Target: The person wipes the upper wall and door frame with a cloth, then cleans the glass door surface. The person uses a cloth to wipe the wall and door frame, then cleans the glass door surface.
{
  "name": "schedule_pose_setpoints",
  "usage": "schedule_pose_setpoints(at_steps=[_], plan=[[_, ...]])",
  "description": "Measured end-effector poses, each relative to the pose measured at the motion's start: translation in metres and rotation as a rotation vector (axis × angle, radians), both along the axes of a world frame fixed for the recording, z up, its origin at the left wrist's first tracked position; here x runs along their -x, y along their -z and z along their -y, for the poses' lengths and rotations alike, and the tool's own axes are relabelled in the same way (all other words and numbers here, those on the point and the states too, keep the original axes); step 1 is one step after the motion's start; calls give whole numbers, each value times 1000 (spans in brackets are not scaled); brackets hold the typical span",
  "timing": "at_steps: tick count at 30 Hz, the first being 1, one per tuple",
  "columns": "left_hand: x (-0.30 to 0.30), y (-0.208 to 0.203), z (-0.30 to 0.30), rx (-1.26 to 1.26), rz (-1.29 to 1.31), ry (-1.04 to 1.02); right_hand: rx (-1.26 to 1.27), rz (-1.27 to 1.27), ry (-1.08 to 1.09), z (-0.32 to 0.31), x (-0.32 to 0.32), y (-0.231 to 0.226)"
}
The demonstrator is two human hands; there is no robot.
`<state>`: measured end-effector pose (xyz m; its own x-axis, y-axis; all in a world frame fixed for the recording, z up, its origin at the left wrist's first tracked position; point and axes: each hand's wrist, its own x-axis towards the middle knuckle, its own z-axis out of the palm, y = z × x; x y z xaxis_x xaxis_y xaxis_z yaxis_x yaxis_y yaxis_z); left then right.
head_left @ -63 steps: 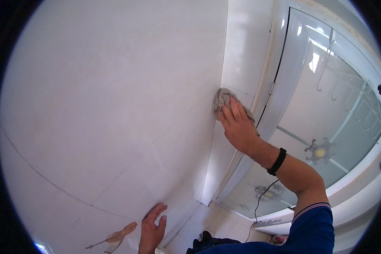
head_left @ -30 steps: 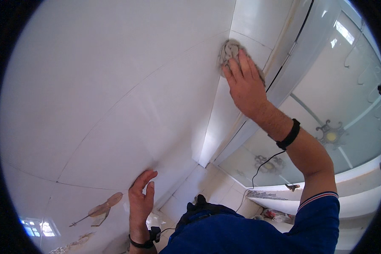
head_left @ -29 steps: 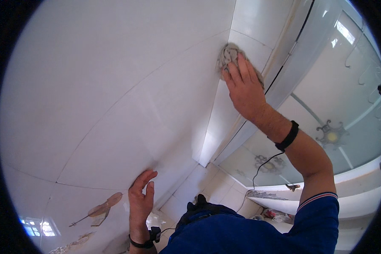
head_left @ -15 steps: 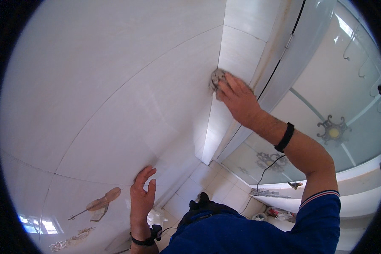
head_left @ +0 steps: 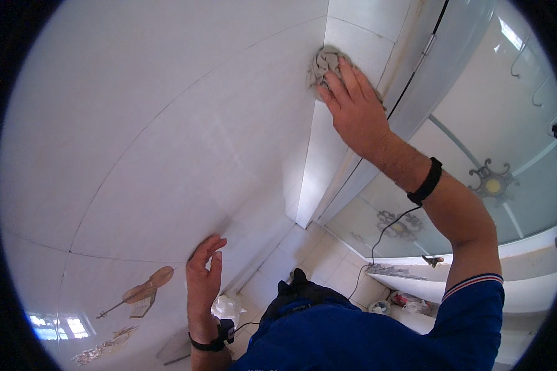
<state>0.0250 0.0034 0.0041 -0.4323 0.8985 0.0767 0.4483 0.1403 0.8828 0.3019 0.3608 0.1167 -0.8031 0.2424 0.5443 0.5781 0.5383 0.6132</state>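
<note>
My right hand presses a crumpled grey cloth into the corner where the broad tiled wall meets a narrow tiled strip. The fingers spread over the cloth, pinning it against the tiles. Lower on the left, my left hand is against the same broad wall with nothing in it, its fingers extended and the thumb apart. Black straps circle both wrists. A violin picture decorates the tiles beside the left hand.
Right of the corner runs a door frame beside frosted glass with ornaments. A black cable hangs from near my right wrist. Plastic bags lie on the right, above the tiled floor. A white bag sits near my left wrist.
My right hand has moved the cloth farther up along the wall corner, and more of the cloth shows. The left hand has shifted only slightly.
</note>
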Motion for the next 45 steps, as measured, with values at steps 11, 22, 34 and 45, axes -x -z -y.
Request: schedule_pose_setpoints(at_steps=[11,22,34,45], plan=[[-1,4,0,-28,-4,8,211,154,-18,11,-11,111],[4,14,-1,-55,9,20,227,331,56,21,-16,171],[3,16,-2,-97,-19,12,241,86,-34,24,-19,79],[0,17,-3,-60,-32,-46,254,136,-47,16,-9,124]])
